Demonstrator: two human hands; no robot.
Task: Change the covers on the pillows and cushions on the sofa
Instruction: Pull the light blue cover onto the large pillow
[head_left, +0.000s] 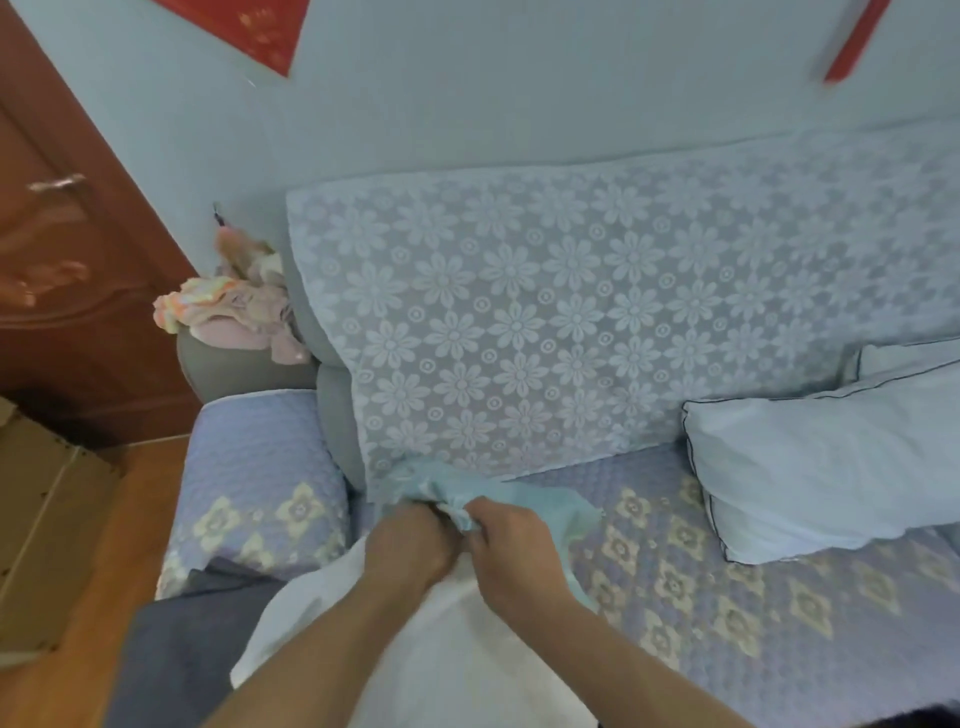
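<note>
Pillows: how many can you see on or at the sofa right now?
3. A white bare pillow at the front under both hands, a pale blue pillow on the seat at right, and another pillow partly hidden behind it. More may lie out of frame.
</note>
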